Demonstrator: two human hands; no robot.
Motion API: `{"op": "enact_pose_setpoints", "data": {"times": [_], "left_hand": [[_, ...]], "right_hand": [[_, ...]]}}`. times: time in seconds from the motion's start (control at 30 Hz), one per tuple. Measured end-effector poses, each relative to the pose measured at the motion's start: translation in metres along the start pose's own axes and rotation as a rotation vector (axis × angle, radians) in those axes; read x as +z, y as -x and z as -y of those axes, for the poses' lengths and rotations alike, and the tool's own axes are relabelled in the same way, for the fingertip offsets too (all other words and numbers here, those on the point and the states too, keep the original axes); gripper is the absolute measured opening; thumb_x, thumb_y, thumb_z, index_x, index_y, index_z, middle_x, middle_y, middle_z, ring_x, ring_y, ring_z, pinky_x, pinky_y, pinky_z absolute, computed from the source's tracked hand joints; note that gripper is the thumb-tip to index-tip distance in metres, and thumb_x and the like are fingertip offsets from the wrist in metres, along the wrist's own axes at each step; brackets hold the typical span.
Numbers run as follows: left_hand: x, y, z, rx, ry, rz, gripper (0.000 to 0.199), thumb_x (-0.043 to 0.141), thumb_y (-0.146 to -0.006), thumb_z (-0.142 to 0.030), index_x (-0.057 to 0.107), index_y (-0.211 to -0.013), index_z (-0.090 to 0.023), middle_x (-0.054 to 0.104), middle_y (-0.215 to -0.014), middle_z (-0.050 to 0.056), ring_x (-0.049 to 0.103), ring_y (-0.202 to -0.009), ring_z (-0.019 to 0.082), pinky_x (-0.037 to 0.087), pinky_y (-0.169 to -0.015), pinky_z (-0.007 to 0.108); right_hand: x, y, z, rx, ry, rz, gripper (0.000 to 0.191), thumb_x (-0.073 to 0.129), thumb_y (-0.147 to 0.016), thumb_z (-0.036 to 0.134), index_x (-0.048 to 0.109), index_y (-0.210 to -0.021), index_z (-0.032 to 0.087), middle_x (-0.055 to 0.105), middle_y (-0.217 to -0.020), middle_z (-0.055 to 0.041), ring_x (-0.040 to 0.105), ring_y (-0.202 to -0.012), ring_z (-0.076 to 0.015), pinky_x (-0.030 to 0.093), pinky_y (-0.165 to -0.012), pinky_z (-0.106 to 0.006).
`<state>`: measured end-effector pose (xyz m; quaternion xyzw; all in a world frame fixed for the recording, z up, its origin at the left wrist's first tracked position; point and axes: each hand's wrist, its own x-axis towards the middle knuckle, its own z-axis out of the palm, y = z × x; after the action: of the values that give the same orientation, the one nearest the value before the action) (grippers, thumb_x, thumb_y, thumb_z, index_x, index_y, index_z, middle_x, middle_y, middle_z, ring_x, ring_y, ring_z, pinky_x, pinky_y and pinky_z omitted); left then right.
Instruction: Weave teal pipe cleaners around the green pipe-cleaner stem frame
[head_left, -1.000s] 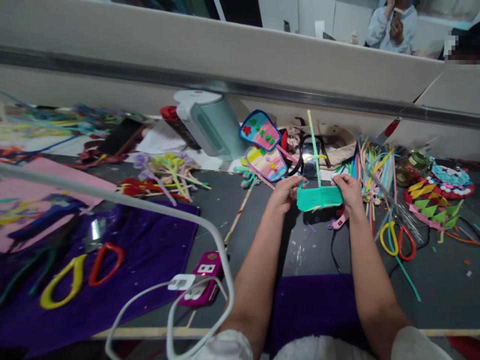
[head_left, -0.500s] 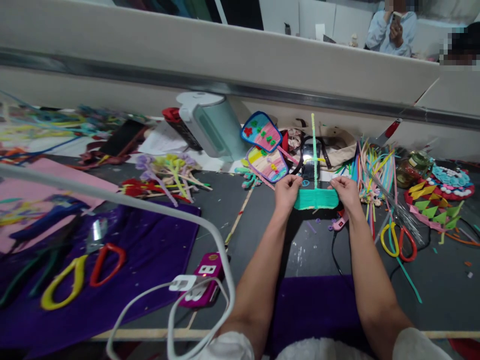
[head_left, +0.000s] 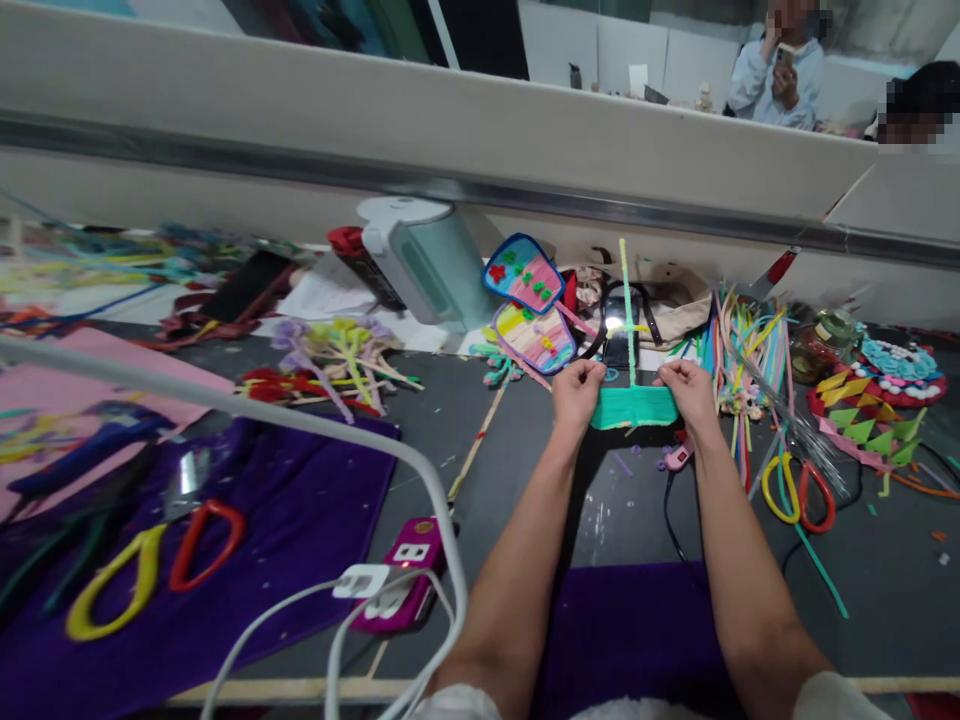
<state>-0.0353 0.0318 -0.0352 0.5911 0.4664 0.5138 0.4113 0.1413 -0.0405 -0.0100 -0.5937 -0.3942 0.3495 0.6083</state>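
Pinching green panel (head_left: 634, 408) between left fingers (head_left: 585, 377) and right fingers (head_left: 681, 377), long axis crosswise, stem (head_left: 631, 354) pointing away

Panel (head_left: 634, 408) solid teal, stem (head_left: 627, 290) pale green. Table (head_left: 435, 430) dark grey. Back edge: kettle (head_left: 450, 270) pale blue-green; upper patch (head_left: 541, 270) blue-rimmed, blue/pink, green and red motifs; lower patch (head_left: 523, 338) pink/yellow stripes. Left edge: sheet (head_left: 135, 370) pink. Front-left corner: cloth (head_left: 300, 500) purple; scissors (head_left: 181, 503), one handle yellow, one red.
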Motion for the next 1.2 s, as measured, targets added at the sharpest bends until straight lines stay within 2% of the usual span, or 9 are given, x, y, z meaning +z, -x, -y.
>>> {"op": "enact_pose_setpoints", "data": {"times": [0.13, 0.2, 0.37, 0.5, 0.6, 0.7, 0.93, 1.07, 1.2], "left_hand": [[0.002, 0.003, -0.002, 0.068, -0.079, -0.089, 0.019, 0.061, -0.080, -0.033, 0.066, -0.070, -0.017, 0.060, -0.064, 0.000, 0.052, -0.063, 0.015, 0.037, -0.063, 0.026], [0.002, 0.002, -0.003, 0.032, 0.014, -0.057, 0.023, 0.066, -0.079, -0.038, 0.067, -0.072, -0.017, 0.063, -0.066, 0.001, 0.054, -0.065, 0.014, 0.039, -0.064, 0.026], [-0.004, 0.000, -0.006, -0.382, 0.535, 0.338, 0.057, 0.071, -0.076, -0.064, 0.070, -0.104, -0.014, 0.074, -0.083, 0.009, 0.067, -0.069, 0.019, 0.049, -0.061, 0.028], [-0.011, 0.002, -0.007, -0.402, 0.656, 0.552, 0.075, 0.091, -0.062, -0.032, 0.061, -0.129, -0.018, 0.077, -0.106, 0.012, 0.074, -0.082, 0.021, 0.056, -0.071, 0.030], [-0.011, 0.003, -0.005, -0.372, 0.648, 0.540, 0.072, 0.091, -0.062, -0.025, 0.061, -0.126, -0.014, 0.077, -0.111, 0.015, 0.075, -0.086, 0.024, 0.058, -0.073, 0.032], [-0.009, 0.003, -0.005, -0.336, 0.655, 0.483, 0.065, 0.091, -0.061, -0.024, 0.063, -0.119, -0.013, 0.076, -0.113, 0.017, 0.075, -0.089, 0.026, 0.058, -0.073, 0.032], [-0.009, 0.002, -0.006, -0.336, 0.667, 0.447, 0.065, 0.090, -0.059, -0.021, 0.062, -0.118, -0.016, 0.077, -0.111, 0.014, 0.075, -0.092, 0.026, 0.059, -0.077, 0.035], [-0.014, 0.002, -0.009, -0.370, 0.657, 0.473, 0.065, 0.089, -0.061, -0.021, 0.062, -0.119, -0.015, 0.077, -0.111, 0.015, 0.075, -0.088, 0.025, 0.058, -0.074, 0.034], [-0.016, 0.004, -0.015, -0.385, 0.640, 0.501, 0.060, 0.089, -0.061, -0.020, 0.063, -0.115, -0.015, 0.078, -0.108, 0.014, 0.075, -0.085, 0.024, 0.058, -0.073, 0.032]], "right_hand": [[0.003, -0.001, -0.006, -0.010, 0.030, -0.069, 0.027, 0.068, -0.067, 0.046, 0.064, -0.070, 0.020, 0.072, -0.061, -0.0015, 0.061, -0.055, -0.0155, 0.041, -0.057, -0.026], [0.002, -0.002, -0.006, -0.017, 0.016, -0.087, 0.026, 0.068, -0.067, 0.045, 0.064, -0.071, 0.020, 0.073, -0.062, -0.0016, 0.062, -0.057, -0.0164, 0.043, -0.059, -0.027], [-0.001, -0.006, -0.006, -0.014, -0.062, -0.111, 0.026, 0.069, -0.068, 0.045, 0.063, -0.074, 0.021, 0.073, -0.064, -0.0011, 0.068, -0.065, -0.0189, 0.049, -0.067, -0.029], [-0.006, -0.008, -0.007, 0.005, -0.101, -0.135, 0.029, 0.069, -0.070, 0.049, 0.064, -0.076, 0.021, 0.075, -0.068, -0.0012, 0.068, -0.066, -0.0183, 0.050, -0.066, -0.029], [-0.012, -0.008, -0.007, 0.040, -0.141, -0.041, 0.036, 0.070, -0.071, 0.054, 0.067, -0.083, 0.020, 0.077, -0.074, -0.0024, 0.069, -0.067, -0.0183, 0.051, -0.064, -0.028], [-0.017, -0.009, -0.009, 0.089, -0.171, 0.057, 0.040, 0.081, -0.061, 0.047, 0.070, -0.089, 0.019, 0.078, -0.075, -0.0031, 0.071, -0.070, -0.0189, 0.053, -0.067, -0.029], [-0.016, -0.012, -0.017, 0.122, -0.182, 0.030, 0.035, 0.084, -0.056, 0.038, 0.068, -0.081, 0.020, 0.077, -0.072, -0.0034, 0.072, -0.069, -0.0197, 0.056, -0.069, -0.032], [-0.015, -0.011, -0.013, 0.119, -0.255, 0.069, 0.042, 0.084, -0.059, 0.049, 0.068, -0.086, 0.020, 0.077, -0.078, -0.0028, 0.073, -0.070, -0.0184, 0.058, -0.069, -0.031], [-0.014, -0.009, -0.006, 0.097, -0.251, 0.048, 0.047, 0.078, -0.069, 0.058, 0.068, -0.094, 0.020, 0.075, -0.083, -0.0037, 0.073, -0.070, -0.0174, 0.057, -0.059, -0.027]]}}
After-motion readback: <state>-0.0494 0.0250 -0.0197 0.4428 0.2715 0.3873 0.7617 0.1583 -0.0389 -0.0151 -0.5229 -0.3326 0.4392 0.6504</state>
